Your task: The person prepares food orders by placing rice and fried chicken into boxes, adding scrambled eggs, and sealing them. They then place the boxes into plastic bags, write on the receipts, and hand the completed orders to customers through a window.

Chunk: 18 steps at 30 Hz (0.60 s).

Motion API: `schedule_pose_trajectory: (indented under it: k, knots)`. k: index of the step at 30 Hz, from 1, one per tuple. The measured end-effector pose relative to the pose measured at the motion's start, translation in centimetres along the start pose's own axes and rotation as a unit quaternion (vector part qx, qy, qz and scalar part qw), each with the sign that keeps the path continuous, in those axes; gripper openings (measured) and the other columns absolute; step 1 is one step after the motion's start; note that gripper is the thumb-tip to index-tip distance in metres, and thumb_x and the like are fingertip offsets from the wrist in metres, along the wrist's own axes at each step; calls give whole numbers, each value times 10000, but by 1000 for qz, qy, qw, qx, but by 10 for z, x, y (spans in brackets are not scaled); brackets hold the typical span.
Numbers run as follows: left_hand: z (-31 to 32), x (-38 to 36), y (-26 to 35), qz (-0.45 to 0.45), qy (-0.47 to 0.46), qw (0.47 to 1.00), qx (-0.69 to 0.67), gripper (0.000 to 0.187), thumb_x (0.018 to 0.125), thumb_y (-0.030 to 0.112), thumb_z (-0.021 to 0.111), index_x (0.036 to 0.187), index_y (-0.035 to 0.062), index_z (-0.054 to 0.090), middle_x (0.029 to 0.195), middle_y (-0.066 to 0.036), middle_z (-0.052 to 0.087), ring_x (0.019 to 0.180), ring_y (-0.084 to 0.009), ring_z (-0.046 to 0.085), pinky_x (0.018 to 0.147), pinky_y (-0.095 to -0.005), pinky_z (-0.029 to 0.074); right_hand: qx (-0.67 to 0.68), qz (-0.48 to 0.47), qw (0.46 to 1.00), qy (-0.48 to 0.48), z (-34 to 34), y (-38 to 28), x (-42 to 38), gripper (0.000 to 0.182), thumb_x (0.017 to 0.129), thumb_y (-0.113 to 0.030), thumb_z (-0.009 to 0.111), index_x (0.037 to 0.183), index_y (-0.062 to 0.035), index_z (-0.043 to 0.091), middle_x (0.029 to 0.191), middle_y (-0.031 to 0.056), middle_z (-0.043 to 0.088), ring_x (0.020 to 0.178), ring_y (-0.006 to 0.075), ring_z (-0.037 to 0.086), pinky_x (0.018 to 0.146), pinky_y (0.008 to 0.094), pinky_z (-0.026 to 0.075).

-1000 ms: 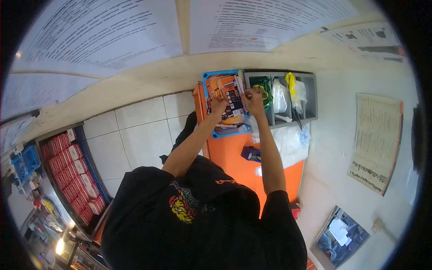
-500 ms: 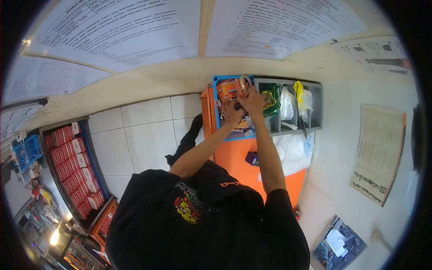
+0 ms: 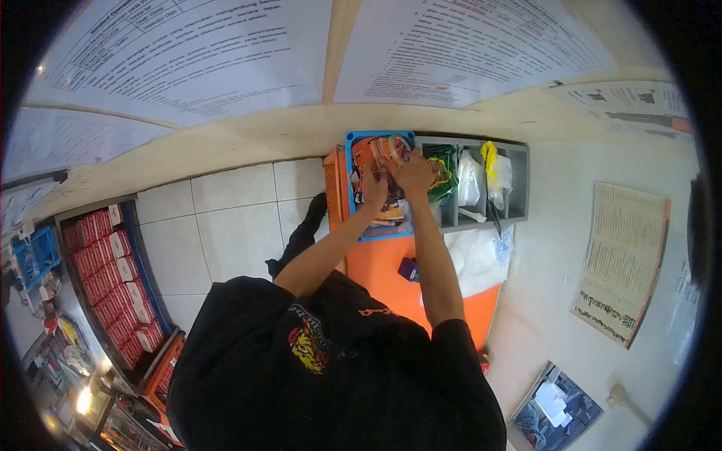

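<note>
My right hand (image 3: pixel 415 174) is closed at the edge of a clear ring that looks like a roll of tape (image 3: pixel 399 147), over a blue plastic basket (image 3: pixel 350 137). My left hand (image 3: pixel 373 189) is beside it, low over the orange printed packets (image 3: pixel 366 152) in the basket. Motion blurs its fingers, and I cannot make out whether they grip anything. The hands hide part of the packets. A grey divided tray (image 3: pixel 520 184) adjoins the basket on the right, with a green plastic bundle (image 3: pixel 444 169) in its nearest compartment.
White plastic bags (image 3: pixel 471 177) and a yellow bundle (image 3: pixel 491 161) fill other tray compartments. On the orange tabletop (image 3: pixel 372 267) lie a small dark blue box (image 3: pixel 408 269) and a white plastic bag (image 3: pixel 479 259). Red boxes (image 3: pixel 113 278) fill a shelf at left. Papers cover the wall.
The view has shifted slightly, so the scene sits a little left and lower. The tape ring has tipped and moved left, nearer my left hand, together with my right fingers.
</note>
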<state>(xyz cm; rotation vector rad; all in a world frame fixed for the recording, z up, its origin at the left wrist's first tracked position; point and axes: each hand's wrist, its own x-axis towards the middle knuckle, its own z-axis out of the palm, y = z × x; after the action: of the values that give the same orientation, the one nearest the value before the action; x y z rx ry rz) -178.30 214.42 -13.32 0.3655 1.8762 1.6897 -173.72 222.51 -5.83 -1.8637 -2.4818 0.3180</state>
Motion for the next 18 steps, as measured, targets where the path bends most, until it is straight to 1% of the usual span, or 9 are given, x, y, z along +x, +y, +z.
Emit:
schedule_pose_trajectory:
  k: [2,3,5,7,9,12,14,16,18]
  knots:
    - [-15,12,-15,-199,-178,961,-73,293,921,159,618,1158,-4,564,1146,-199,607,986,-253,625,785,-357,481,-15,-14,1000,5,5,1,3,780,624,-588,789,1070,0,537,889,220,675,808,390,688,689,493,556]
    - [-13,17,-55,-165,-164,970,-73,310,908,220,664,1145,27,615,1173,-165,614,968,-243,628,779,-357,486,-18,-20,1000,-3,4,0,2,783,618,-586,794,1072,-1,538,903,210,674,798,391,688,675,486,559]
    - [-25,21,-47,-202,-157,966,-25,360,901,241,679,1179,27,599,1192,-163,611,994,-245,626,803,-358,490,-22,-28,999,-14,2,-4,0,786,612,-583,798,1074,-3,538,918,200,674,787,391,689,661,480,562]
    - [-32,24,-40,-239,-149,959,20,412,894,262,693,1213,27,583,1211,-160,608,1020,-246,624,827,-359,493,-14,-11,1000,-17,0,-8,-2,709,641,-552,774,1031,-2,553,874,227,678,818,436,671,701,510,542]
    - [-40,25,-40,-308,-87,940,-116,537,889,294,708,1309,20,516,1219,-144,606,1028,-238,616,836,-381,501,6,-17,1000,2,-1,-9,-8,663,655,-514,774,1025,-9,556,862,218,679,800,425,671,691,506,541]
    - [-42,35,-56,-309,-89,946,-44,621,906,324,685,1378,4,438,1229,-145,598,1047,-228,608,848,-398,507,35,-36,998,40,7,10,0,584,679,-450,773,1014,-19,565,828,199,680,770,401,671,678,501,536]
    - [-44,36,-44,-305,-99,944,-78,634,911,326,678,1396,10,420,1233,-145,596,1052,-225,606,852,-399,506,42,-49,996,56,7,20,3,549,690,-423,772,1008,-23,571,805,190,679,758,388,671,675,501,532]
    - [-44,37,-42,-299,-112,941,-113,647,916,328,672,1414,15,402,1237,-145,594,1056,-222,604,856,-400,506,64,-59,996,23,-1,25,4,473,709,-396,766,970,-46,584,769,162,679,735,363,672,669,489,527]
    - [-39,41,-63,-242,-85,961,-107,510,913,208,670,1345,10,483,1166,-138,631,1026,-201,610,856,-375,501,69,-68,994,42,2,26,3,456,712,-399,766,953,-56,589,764,154,681,731,361,672,670,485,527]
